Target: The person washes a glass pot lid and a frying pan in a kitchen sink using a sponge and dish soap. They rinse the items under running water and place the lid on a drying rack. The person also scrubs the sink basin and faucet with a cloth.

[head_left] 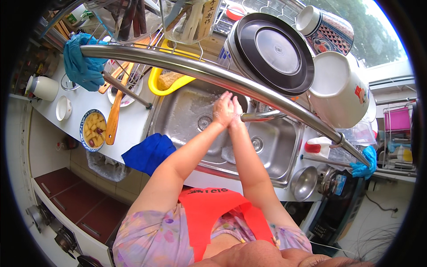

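Over the left basin of the steel double sink [177, 116], my left hand [222, 109] and my right hand [235, 111] meet palm to palm. Their fingers are stretched out, and neither holds anything that I can see. Both look wet. The spout of the metal faucet [263, 116] ends right beside my right hand. A drain [204, 122] shows in the basin to the left of my hands. Behind my fingertips a dark round thing is partly hidden, too covered to name.
A steel rack rail [213, 69] crosses above the sink, with pans [278, 51] and a white pot [338, 89] over it. On the left counter are a bowl of cut food [94, 128] and a wooden spatula [116, 111]. A blue cloth [150, 152] hangs at the counter edge.
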The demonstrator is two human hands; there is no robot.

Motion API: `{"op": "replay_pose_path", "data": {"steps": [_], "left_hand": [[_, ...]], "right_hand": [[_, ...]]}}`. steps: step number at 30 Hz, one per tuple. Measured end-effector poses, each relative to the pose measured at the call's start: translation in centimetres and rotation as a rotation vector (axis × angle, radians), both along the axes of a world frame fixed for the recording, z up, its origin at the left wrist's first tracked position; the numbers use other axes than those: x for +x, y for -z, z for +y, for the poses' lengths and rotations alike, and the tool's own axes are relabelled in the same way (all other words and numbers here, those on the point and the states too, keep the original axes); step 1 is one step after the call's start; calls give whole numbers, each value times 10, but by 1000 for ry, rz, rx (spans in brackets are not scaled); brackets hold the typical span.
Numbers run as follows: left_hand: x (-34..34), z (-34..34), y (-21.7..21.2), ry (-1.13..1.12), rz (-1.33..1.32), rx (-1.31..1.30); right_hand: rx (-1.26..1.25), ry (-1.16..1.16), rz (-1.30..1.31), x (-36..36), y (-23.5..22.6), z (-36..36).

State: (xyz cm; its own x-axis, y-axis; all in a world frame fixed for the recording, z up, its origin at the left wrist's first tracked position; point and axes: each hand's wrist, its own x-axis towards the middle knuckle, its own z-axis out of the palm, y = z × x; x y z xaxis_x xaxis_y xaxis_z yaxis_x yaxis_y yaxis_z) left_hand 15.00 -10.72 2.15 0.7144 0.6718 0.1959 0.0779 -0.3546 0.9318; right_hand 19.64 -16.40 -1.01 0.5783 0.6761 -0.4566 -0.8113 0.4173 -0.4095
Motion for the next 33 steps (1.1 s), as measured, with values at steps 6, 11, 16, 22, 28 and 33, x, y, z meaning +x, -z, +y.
{"op": "replay_pose_path", "data": {"steps": [6, 11, 16, 22, 28, 33], "left_hand": [[-26, 39, 34, 29, 219, 2], [-54, 2, 0, 149, 21, 196], [-42, 48, 0, 249, 155, 8], [-51, 13, -6, 203, -73, 329], [-37, 49, 22, 163, 42, 133], [-53, 21, 10, 248, 77, 10]], "right_hand": [[-105, -5, 24, -42, -11, 29], [6, 98, 142, -32, -22, 16], [256, -108, 527, -33, 3, 15], [70, -29, 153, -35, -1, 25], [90, -7, 89, -3, -6, 38], [179, -162, 133, -30, -6, 9]]}}
